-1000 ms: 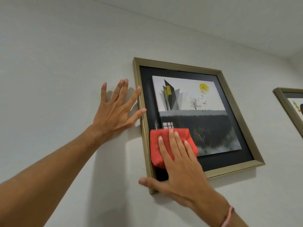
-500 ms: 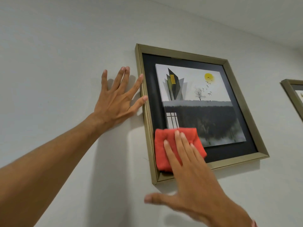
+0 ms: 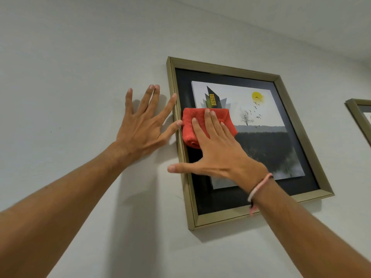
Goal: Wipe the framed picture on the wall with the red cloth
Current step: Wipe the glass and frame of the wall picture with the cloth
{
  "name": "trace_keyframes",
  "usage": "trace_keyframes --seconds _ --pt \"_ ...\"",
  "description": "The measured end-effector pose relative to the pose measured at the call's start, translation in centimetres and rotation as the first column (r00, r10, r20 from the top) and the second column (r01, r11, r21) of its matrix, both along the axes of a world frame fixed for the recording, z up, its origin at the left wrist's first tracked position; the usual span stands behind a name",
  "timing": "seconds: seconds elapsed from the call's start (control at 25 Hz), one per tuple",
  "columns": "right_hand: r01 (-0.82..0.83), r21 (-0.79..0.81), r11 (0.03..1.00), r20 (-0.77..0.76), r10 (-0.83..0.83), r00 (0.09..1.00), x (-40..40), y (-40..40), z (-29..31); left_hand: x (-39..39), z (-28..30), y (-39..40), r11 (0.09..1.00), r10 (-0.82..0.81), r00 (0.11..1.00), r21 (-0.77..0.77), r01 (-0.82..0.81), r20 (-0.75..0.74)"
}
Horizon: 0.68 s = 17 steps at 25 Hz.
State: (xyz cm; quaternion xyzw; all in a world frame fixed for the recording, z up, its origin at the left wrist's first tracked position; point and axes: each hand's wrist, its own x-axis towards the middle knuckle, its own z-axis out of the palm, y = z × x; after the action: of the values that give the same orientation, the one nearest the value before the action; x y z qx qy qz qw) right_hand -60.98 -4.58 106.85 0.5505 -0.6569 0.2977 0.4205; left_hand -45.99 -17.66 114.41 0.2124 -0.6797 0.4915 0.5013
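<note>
A framed picture [image 3: 281,93] with a dull gold frame and black mat hangs on the white wall; it shows a dark building, a yellow sun and birds. A folded red cloth [image 3: 189,125] lies flat against the picture's left middle, over the base of the building. My right hand [image 3: 222,149] presses it there with flat fingers, thumb stretched left over the frame's left rail. My left hand [image 3: 144,127] is spread flat on the wall just left of the frame, with index finger and thumb touching the frame's left edge.
A second gold-framed picture [image 3: 359,115] hangs further right, cut off by the view's edge. White wall [image 3: 70,77] surrounds both frames, and the ceiling line runs along the top right. A pink cord bracelet [image 3: 259,187] circles my right wrist.
My right hand has slid the red cloth up from the picture's lower left corner to its left middle. The left hand stays spread on the wall by the frame.
</note>
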Motion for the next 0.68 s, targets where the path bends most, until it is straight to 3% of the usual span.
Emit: trace_keyframes --seconds 0.12,0.2,0.28,0.52,0.68 --pt "-0.053 -0.008 0.999 -0.049 0.053 0.997 -0.8 0.1 -7.7 -0.1 0.1 0.0 1.0 -0.016 1.0 -0.006 0.016 -0.008" --pt "0.039 0.036 0.999 -0.13 -0.034 0.991 -0.9 -0.1 -13.4 0.0 0.1 0.0 1.0 -0.018 1.0 -0.017 0.018 -0.012" --pt "0.112 0.032 0.993 -0.105 -0.108 0.989 -1.0 -0.4 -15.0 0.1 0.1 0.1 1.0 -0.014 1.0 -0.012 0.014 -0.017" --pt "-0.06 -0.112 0.992 0.024 0.063 0.998 -1.6 -2.2 -7.3 -0.1 0.1 0.1 0.999 -0.035 0.999 -0.003 0.035 -0.033" --pt "-0.057 -0.063 0.996 0.011 0.058 0.998 -1.0 -1.4 1.3 0.0 0.4 -0.5 0.999 -0.033 0.997 -0.002 0.033 -0.068"
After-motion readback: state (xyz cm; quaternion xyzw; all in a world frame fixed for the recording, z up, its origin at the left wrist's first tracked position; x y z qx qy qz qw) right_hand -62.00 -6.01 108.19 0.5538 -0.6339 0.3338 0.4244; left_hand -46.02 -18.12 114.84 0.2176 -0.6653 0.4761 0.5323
